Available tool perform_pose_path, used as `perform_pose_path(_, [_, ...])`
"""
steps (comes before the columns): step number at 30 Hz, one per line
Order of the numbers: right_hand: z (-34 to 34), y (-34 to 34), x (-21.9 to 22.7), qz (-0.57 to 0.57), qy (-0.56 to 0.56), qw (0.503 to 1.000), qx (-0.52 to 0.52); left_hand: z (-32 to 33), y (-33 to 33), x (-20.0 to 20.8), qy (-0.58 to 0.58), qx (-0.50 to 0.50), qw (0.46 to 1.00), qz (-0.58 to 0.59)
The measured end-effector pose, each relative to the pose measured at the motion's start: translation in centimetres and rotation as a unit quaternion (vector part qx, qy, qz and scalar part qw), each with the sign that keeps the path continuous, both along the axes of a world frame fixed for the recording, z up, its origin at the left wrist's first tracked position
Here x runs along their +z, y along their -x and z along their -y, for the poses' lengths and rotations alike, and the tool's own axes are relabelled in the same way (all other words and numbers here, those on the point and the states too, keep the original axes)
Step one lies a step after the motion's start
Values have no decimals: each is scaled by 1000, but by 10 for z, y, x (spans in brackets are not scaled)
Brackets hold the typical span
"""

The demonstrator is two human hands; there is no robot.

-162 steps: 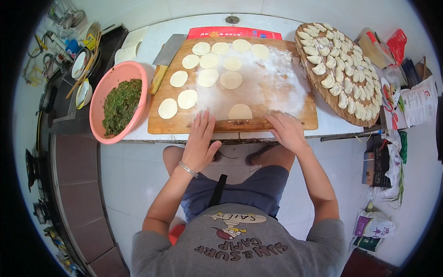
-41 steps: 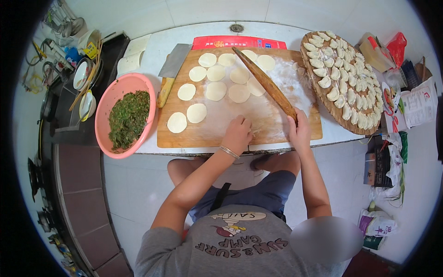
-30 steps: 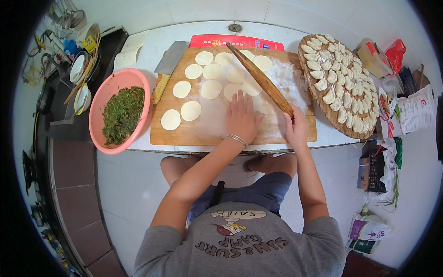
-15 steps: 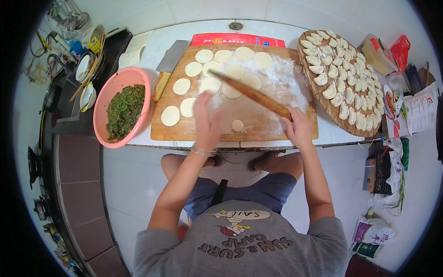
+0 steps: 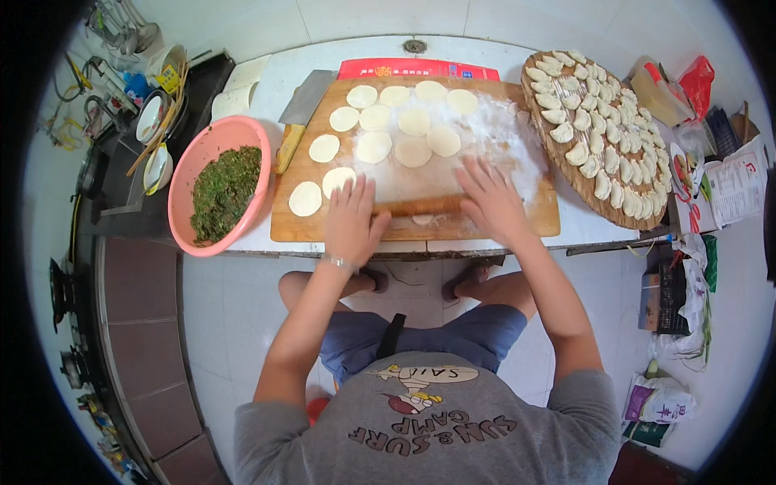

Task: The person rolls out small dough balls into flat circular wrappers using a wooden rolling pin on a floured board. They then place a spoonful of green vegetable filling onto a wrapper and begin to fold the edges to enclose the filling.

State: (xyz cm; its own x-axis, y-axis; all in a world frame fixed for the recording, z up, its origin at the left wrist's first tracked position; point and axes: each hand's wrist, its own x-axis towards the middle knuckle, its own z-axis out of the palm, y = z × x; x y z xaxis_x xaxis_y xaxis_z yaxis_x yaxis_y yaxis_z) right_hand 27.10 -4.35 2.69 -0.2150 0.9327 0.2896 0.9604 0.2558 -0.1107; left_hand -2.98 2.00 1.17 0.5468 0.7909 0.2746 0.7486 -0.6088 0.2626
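Left hand (image 5: 350, 225) and right hand (image 5: 492, 204), fingers extended, gripping nothing, lie over the rolling pin (image 5: 420, 205), probably stiff; I'd press near its ends.

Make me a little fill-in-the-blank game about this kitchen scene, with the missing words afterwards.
1. The left hand and right hand lie open over a wooden dough tool, a ____.
2. The bowl of chopped green filling is ____ in colour.
3. The round wooden board bears many crescent-shaped ____.
4. The cleaver lies along the ____ edge of the cutting board.

Missing words: rolling pin; pink; dumplings; left.
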Motion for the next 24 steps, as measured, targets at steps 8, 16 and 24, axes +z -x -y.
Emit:
perform_pose_path(8, [3, 10, 4, 1, 22, 1000, -3, 9, 6, -3, -10, 15, 1000, -6])
perform_pose_path(16, [48, 8, -6, -32, 46, 998, 10, 46, 10, 3, 2, -8, 1000, 7])
perform_pose_path(24, [33, -7, 6, -155, 41, 986, -34, 41, -24, 26, -89, 48, 983, 155])
